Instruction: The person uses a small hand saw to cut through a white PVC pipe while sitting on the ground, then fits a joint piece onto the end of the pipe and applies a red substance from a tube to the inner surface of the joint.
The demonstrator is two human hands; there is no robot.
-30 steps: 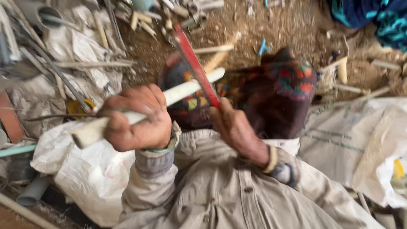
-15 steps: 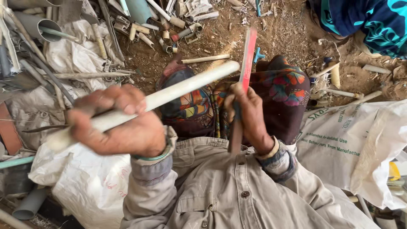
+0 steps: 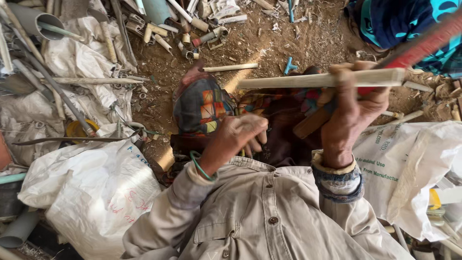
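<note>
The pale pipe [image 3: 317, 79] has swung level toward the upper right, into the right hand [image 3: 353, 103].
Light, stiff; right grip clenches it with a red tool [image 3: 418, 48]; left hand [image 3: 238, 135] released.

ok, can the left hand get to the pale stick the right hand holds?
Probably yes: the left hand rests empty on the patterned cloth, and nothing lies between it and the stick.

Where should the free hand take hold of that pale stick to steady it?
Probably on the bare left half of the pale stick, coming from below. It lies nearly level, the right hand already grips its right part with the red tool, and the left hand rests lower, empty.
</note>
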